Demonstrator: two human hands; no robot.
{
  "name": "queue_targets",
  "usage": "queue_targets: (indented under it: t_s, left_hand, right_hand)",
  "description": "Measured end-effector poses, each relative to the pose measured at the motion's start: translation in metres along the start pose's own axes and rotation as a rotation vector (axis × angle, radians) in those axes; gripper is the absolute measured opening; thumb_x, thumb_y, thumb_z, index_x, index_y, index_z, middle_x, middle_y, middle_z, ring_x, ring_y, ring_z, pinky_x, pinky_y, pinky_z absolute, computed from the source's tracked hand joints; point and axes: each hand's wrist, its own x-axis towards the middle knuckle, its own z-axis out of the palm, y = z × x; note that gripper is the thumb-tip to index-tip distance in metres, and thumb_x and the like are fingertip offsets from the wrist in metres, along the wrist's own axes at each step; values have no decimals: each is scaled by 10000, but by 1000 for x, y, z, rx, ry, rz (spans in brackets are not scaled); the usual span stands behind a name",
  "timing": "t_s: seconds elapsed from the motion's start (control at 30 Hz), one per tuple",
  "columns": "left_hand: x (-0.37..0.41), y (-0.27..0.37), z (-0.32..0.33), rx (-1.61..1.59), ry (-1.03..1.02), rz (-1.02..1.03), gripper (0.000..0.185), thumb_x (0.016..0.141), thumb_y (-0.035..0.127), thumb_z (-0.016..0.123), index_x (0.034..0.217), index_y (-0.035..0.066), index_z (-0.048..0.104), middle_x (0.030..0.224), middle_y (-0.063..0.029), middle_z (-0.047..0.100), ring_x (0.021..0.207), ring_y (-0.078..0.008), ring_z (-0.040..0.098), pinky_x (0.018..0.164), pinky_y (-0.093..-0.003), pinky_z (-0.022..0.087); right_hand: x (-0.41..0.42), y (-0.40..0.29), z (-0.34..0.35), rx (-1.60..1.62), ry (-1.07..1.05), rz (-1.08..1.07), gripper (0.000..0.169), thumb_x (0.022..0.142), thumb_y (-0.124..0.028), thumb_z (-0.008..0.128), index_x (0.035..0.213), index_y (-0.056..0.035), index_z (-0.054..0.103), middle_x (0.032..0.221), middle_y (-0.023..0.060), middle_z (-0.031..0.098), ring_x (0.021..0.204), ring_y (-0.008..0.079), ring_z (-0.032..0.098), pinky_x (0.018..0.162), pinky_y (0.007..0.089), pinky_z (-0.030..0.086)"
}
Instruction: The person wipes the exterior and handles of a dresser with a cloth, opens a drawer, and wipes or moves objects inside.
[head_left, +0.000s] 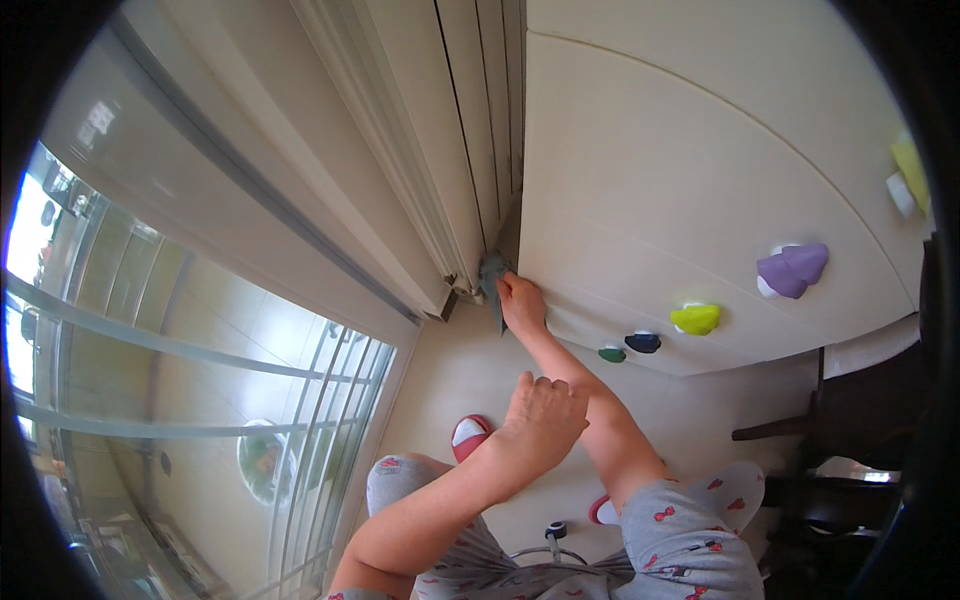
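Observation:
My right hand (523, 304) grips a grey cloth (493, 281) low down, in the narrow corner between the cream cabinet (615, 187) and the end of the white door frame (390, 247). Part of the cloth reaches into the gap, and a corner of it hangs below my fingers. Nearer to me, my left hand (547, 412) is raised with its back to the camera and its fingers curled. It overlaps my right forearm in the picture; whether the two touch cannot be told. Nothing shows in it, though its palm is hidden.
Coloured knobs, among them a purple one (793, 270) and a yellow-green one (696, 319), jut from the cabinet front. A glass door (300, 405) stands left, a basin (266, 461) behind it. Dark wooden furniture (847, 427) is at right. Below me is a caster (555, 529).

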Motion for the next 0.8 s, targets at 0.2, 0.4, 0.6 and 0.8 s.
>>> queue_targets:
  t_s: [0.2,0.4,0.6,0.8]
  left_hand:
    - [1,-5,-2,35,-5,1,284,876,338,655,937,66,603,842,-96,664,800,-246,657,755,-384,438]
    - [-2,0,-1,21,-1,4,283,867,343,665,924,70,617,849,-95,668,813,-248,660,796,-390,449]
    - [4,9,-1,-8,24,36,275,864,331,671,913,65,617,835,-101,669,805,-254,662,806,-399,452]
    - [11,14,-5,15,-38,20,279,867,319,671,927,54,607,848,-108,670,810,-255,662,817,-406,453]
  right_hand:
    - [-38,92,-29,-184,-192,43,187,902,-238,535,861,-104,658,832,182,672,822,412,644,709,550,487]
    - [-83,128,-114,-104,17,134,197,912,-208,582,810,-39,596,725,191,623,675,392,607,602,464,467]
    - [-66,92,-100,298,294,112,262,891,-144,579,687,-8,485,522,122,428,462,185,402,476,356,370]
    - [-23,50,-28,145,5,42,243,841,-187,591,687,-2,556,642,229,556,625,433,557,571,484,436]
